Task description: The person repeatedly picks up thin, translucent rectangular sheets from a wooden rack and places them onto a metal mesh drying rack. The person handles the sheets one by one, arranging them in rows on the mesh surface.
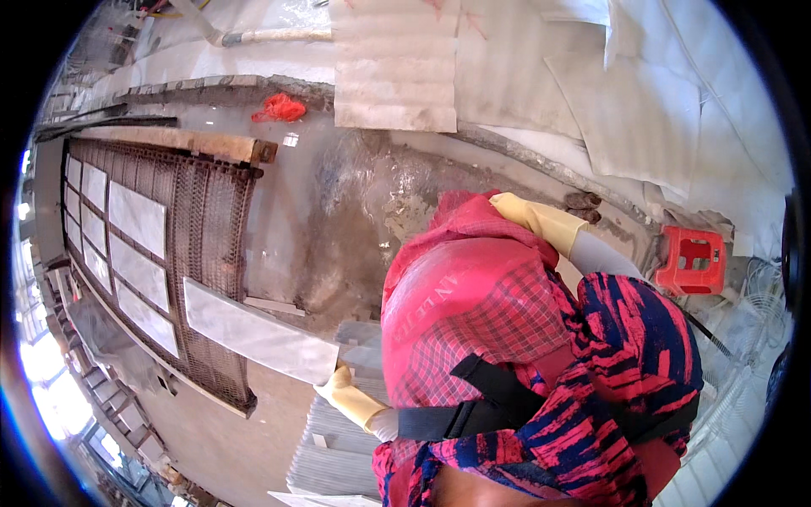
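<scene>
A yellow rubber glove covers my left hand (pixel 346 395), whose fingers close on the near end of a long white tile (pixel 258 329). The tile's other end reaches over the edge of a brown mesh conveyor (pixel 207 215). On that conveyor lie several white rectangular tiles (pixel 138 217) in rows. My right hand (pixel 528 215), also in a yellow glove, rests against the far side of my red apron (pixel 456 279). Its fingertips are partly hidden by the cloth, so I cannot tell whether it grips anything.
Beside my left arm stands a grey stack of thin slabs (pixel 325 444). A red plastic stool (pixel 693 260) is at the right. Wet floor (pixel 329 211) lies ahead, with a red plastic bag (pixel 279 107) beyond it. Pale sheets (pixel 394 72) hang at the back.
</scene>
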Available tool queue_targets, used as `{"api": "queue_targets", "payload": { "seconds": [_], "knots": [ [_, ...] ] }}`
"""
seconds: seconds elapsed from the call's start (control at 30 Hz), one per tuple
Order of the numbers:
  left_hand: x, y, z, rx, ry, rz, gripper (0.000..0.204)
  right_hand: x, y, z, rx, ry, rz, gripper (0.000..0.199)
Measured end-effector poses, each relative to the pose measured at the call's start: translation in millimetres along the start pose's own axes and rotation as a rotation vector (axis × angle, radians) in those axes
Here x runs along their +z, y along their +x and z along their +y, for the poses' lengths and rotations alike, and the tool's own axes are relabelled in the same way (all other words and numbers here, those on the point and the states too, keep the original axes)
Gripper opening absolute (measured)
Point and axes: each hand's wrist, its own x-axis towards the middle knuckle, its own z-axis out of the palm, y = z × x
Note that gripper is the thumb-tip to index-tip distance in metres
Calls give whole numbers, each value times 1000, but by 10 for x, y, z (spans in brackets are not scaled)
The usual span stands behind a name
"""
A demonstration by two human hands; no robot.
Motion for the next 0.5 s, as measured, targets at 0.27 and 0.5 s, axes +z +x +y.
{"api": "queue_targets", "payload": {
  "seconds": [0.27,0.5],
  "knots": [
    [-89,-171,-6,9,56,42,40,-42,-230,474,524,395,-12,56],
    [85,85,53,43,38,-17,39,-56,-427,431,691,353,-74,65]
  ]
}}
